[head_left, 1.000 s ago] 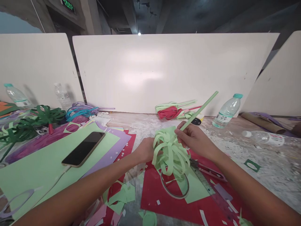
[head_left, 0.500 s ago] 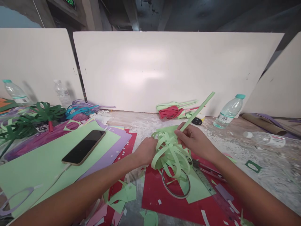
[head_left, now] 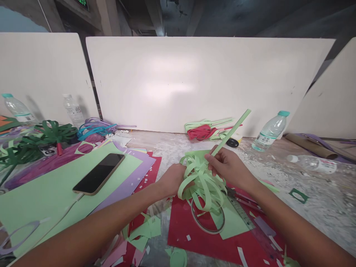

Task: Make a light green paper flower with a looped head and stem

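A light green paper flower (head_left: 200, 180) made of looped strips hangs between my hands above a red sheet (head_left: 211, 237). Its rolled green paper stem (head_left: 233, 130) slants up to the right. My right hand (head_left: 228, 166) is closed around the stem just above the loops. My left hand (head_left: 172, 178) is closed on the left side of the loops, its fingertips hidden behind them. A ring of tape (head_left: 208, 219) lies on the red sheet right under the flower.
A phone (head_left: 99, 173) with a cable lies on a green sheet (head_left: 47, 196) at left. Scissors and a ruler (head_left: 244, 213) lie under my right forearm. Water bottles (head_left: 268, 131) and finished paper flowers (head_left: 207, 130) stand by the white boards. Paper scraps litter the table.
The flower and both hands have shifted slightly left and down; the stem leans a little more. The grip of both hands is the same.
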Available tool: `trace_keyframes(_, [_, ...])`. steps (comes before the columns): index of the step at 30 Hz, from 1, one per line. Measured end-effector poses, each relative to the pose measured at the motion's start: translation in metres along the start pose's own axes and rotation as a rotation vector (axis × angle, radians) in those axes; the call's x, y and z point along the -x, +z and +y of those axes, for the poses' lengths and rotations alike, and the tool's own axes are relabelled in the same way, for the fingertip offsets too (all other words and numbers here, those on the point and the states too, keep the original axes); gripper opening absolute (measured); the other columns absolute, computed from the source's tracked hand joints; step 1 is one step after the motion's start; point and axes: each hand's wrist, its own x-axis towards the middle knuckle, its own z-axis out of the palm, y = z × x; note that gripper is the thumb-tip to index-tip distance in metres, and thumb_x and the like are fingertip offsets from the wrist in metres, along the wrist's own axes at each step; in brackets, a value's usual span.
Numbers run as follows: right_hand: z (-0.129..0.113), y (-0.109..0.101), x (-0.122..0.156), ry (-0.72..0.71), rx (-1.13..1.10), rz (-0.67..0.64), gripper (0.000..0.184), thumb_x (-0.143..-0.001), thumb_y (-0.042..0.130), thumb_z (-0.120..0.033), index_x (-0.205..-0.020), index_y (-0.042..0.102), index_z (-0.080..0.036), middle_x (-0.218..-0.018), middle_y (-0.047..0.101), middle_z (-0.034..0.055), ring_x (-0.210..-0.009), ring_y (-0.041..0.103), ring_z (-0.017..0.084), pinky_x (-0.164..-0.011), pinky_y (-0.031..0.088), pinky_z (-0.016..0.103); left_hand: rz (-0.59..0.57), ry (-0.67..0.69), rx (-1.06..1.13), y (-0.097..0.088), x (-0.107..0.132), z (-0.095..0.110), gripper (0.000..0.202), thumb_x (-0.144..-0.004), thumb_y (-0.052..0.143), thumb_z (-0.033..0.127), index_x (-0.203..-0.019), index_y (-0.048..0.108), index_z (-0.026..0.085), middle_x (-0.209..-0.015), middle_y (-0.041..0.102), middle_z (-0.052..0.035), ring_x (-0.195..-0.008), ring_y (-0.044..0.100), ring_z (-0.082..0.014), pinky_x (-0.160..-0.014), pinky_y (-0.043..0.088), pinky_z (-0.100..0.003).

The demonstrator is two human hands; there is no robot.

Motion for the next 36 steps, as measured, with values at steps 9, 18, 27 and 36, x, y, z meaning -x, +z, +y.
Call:
trace_keyframes(9, [-0.006,0.006,0.005,-0.043,0.157,0.025,0.033,-0.086,0.045,-0.047,-0.066,0.051,-0.021,-0.053,0.059,0.0009,-0.047,0.053,0.015,-0.047,0.036,0.027,-0.014,-0.038,0.024,-0.001,0.0,0.003,0.024,-0.071,0.056,0.026,-0.054,0.042,0.016,-0.054,0.041,0.0038,-0.052,0.032,-0.0096,-0.05,0.029,-0.023])
trace_keyframes(18, [-0.014,0.019,0.009,-0.229,0.317,0.012,0.036,-0.089,0.042,-0.045,-0.063,0.048,-0.021,-0.058,0.057,0.0025,-0.051,0.051,0.016,-0.049,0.034,0.028,-0.036,-0.058,0.035,0.003,0.0,0.0,0.026,-0.061,0.054,0.016,-0.049,0.031,0.018,-0.049,0.027,0.0054,-0.053,0.02,-0.0092,-0.045,0.021,-0.024])
trace_keyframes(27, [-0.016,0.02,0.009,-0.22,0.301,-0.034,0.032,-0.089,0.041,-0.043,-0.067,0.047,-0.021,-0.057,0.054,0.0005,-0.049,0.047,0.015,-0.048,0.031,0.027,-0.063,-0.071,0.077,-0.002,0.001,0.002,0.031,-0.058,0.054,0.015,-0.048,0.024,0.018,-0.048,0.023,0.0055,-0.052,0.019,-0.0089,-0.045,0.019,-0.025])
trace_keyframes(36, [-0.013,0.027,0.006,-0.304,0.18,-0.12,0.035,-0.091,0.037,-0.046,-0.073,0.052,-0.021,-0.058,0.048,-0.0015,-0.052,0.042,0.014,-0.049,0.029,0.025,-0.021,-0.119,0.151,0.001,0.002,-0.004,0.029,-0.065,0.052,0.02,-0.051,0.027,0.018,-0.053,0.023,0.0051,-0.055,0.02,-0.0091,-0.046,0.02,-0.023])
